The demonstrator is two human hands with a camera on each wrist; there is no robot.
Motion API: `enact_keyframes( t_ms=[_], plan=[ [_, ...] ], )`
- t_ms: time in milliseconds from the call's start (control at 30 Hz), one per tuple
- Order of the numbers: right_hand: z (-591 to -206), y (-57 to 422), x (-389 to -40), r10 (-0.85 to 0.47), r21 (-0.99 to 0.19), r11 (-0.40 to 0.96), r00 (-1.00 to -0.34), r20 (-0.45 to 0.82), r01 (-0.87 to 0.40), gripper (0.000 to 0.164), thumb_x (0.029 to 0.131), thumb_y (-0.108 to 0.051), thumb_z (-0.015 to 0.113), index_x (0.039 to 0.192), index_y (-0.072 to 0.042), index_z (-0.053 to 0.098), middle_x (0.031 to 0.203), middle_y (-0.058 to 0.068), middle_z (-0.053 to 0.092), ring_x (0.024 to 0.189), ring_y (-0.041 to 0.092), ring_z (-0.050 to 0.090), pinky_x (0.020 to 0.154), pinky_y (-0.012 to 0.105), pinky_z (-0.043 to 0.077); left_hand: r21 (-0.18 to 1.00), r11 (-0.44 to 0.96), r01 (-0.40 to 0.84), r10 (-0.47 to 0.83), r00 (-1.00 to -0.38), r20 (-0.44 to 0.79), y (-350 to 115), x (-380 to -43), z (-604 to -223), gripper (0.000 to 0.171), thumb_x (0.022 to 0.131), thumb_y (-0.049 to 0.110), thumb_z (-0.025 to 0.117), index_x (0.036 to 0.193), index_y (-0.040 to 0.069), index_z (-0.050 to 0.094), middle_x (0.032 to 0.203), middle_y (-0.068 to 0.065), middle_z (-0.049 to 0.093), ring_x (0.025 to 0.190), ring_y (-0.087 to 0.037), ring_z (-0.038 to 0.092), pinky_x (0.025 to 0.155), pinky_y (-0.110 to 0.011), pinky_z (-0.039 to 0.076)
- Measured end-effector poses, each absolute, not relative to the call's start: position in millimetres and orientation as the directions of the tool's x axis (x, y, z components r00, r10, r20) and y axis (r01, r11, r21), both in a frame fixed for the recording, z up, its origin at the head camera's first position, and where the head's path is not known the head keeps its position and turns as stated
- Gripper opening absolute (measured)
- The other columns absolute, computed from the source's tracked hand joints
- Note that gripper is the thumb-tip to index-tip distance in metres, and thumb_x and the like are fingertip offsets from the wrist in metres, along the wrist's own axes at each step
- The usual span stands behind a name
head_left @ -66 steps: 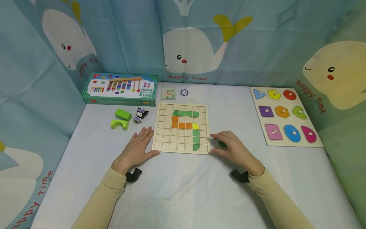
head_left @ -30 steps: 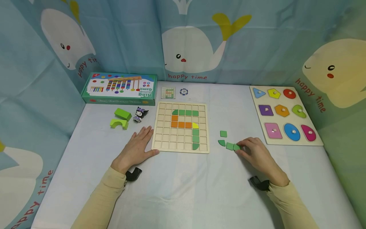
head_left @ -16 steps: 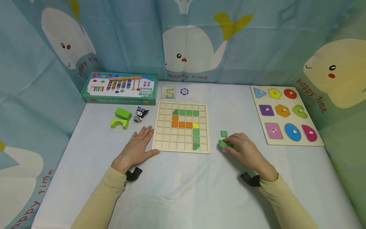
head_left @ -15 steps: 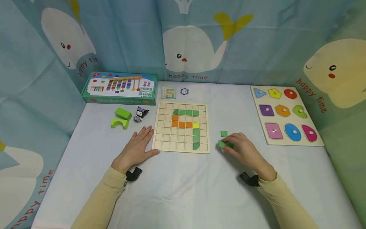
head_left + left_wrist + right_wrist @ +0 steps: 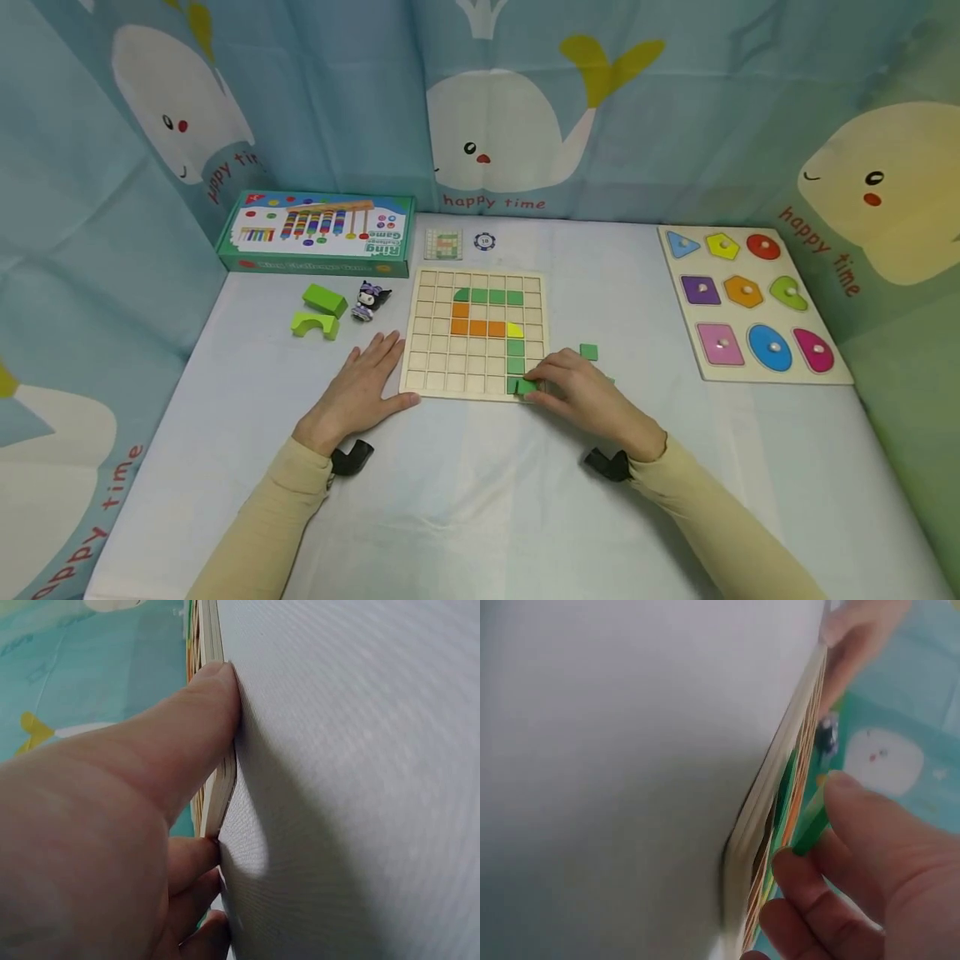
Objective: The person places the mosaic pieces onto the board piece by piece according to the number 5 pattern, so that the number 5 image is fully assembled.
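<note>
A wooden grid board [image 5: 450, 364] lies mid-table, with green tiles [image 5: 515, 366], orange tiles [image 5: 487, 328] and one yellow tile [image 5: 515, 330] set in its cells. My left hand [image 5: 356, 383] rests on the table, fingers spread along the board's left side. In the left wrist view the thumb [image 5: 202, 712] touches the board's edge [image 5: 219, 795]. Over the board's lower right corner, my right hand [image 5: 592, 400] pinches a green tile [image 5: 527, 387] between thumb and fingers. That tile [image 5: 811, 825] is tilted, close over the board in the right wrist view.
A loose green square [image 5: 588, 352] lies right of the board; another green piece is mostly hidden behind my right hand. A pattern card [image 5: 443, 245], poker chip [image 5: 484, 242], game box [image 5: 315, 233], figurine [image 5: 369, 301], green blocks [image 5: 324, 301] and shape puzzle [image 5: 750, 310] stand around.
My right hand has gone to the loose green tiles right of the board, picked one up, and moved left with it to the board's lower right corner. My left hand stays put.
</note>
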State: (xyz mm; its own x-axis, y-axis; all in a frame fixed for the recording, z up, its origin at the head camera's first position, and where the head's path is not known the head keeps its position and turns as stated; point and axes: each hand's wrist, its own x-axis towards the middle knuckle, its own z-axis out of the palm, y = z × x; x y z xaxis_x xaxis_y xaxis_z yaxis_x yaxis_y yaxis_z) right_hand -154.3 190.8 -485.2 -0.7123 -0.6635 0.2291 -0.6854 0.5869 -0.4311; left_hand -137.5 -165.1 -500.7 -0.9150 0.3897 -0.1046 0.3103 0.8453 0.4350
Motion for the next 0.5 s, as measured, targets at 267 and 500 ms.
enact_keyframes(
  t_ms=[267, 500],
  plan=[
    [-483, 169, -161, -0.706, -0.393, 0.549, -0.661, 0.255, -0.737, 0.022, 0.085, -0.023, 0.078, 0.099, -0.007, 0.074, 0.095, -0.001, 0.067, 0.088, 0.017, 0.055, 0.076, 0.032, 0.046, 0.437, 0.843, 0.312, 0.391, -0.915, -0.101, -165, -137, -501, 0.092, 0.090, 0.051, 0.065, 0.153, -0.001, 0.025, 0.160, -0.015, 0.016, 0.146, -0.032, 0.010, 0.114, -0.055, 0.010],
    [-479, 159, -166, -0.727, -0.377, 0.540, -0.643, 0.241, -0.752, 0.024, 0.083, -0.023, 0.081, 0.100, -0.007, 0.074, 0.093, -0.001, 0.067, 0.085, 0.016, 0.053, 0.075, 0.032, 0.045, 0.441, 0.842, 0.310, 0.390, -0.915, -0.101, -164, -137, -500, 0.091, 0.090, 0.052, 0.065, 0.153, -0.001, 0.025, 0.160, -0.015, 0.016, 0.146, -0.032, 0.010, 0.114, -0.055, 0.010]
  ],
)
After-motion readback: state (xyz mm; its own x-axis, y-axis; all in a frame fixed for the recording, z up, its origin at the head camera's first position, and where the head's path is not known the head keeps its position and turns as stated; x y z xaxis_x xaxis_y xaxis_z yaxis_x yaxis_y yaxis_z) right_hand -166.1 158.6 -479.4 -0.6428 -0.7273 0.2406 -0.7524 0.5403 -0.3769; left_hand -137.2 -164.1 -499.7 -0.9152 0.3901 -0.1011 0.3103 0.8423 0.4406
